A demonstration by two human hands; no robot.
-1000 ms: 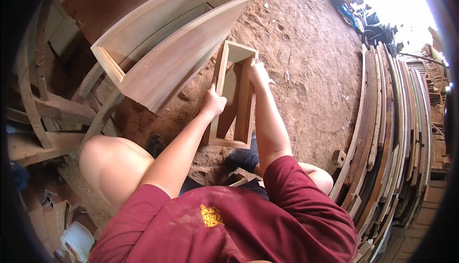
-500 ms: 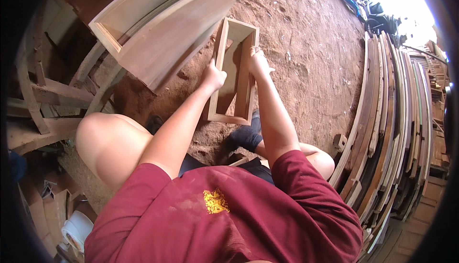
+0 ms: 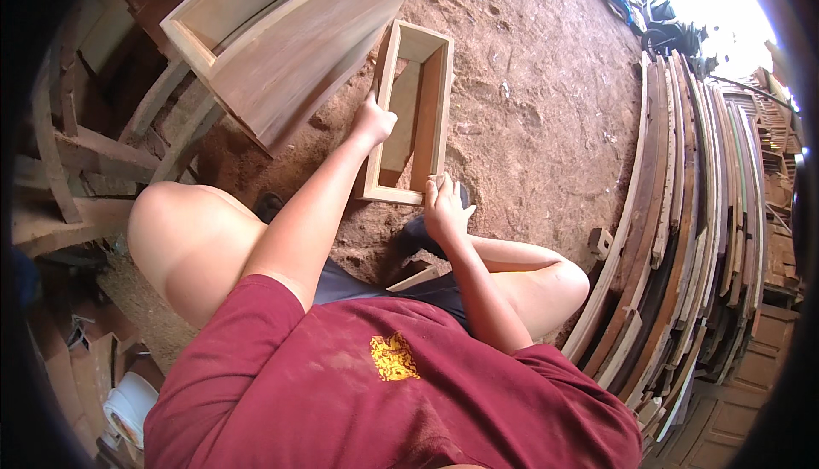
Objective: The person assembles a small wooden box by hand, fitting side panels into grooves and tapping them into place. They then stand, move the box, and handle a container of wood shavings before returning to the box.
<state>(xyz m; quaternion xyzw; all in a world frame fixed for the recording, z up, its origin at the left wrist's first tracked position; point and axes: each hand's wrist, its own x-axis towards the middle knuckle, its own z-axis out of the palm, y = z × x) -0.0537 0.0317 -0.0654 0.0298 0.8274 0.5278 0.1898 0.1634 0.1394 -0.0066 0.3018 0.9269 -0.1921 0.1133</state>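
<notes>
A long, narrow wooden drawer box (image 3: 437, 110) with pale edges and brown inner sides is tilted in front of me, above the dirt floor. My left hand (image 3: 373, 122) is closed around its left side, the thumb lying toward the inside. At the near right corner of the rim is my right hand (image 3: 447, 210). Its fingertips press together on the edge there, while the outer fingers stick out a little. Something small and pale may sit under those fingertips, too small to make out.
A larger wooden cabinet (image 3: 316, 59) lies tilted at the upper left, close to the box. Curved wooden chair parts (image 3: 107, 162) stand at the left. Stacked long planks (image 3: 674, 238) line the right side. A white container (image 3: 132, 405) is at the lower left.
My right hand has slid along the box's right rim toward me, from near the far end to the near corner. The left hand keeps its hold; the box has shifted slightly.
</notes>
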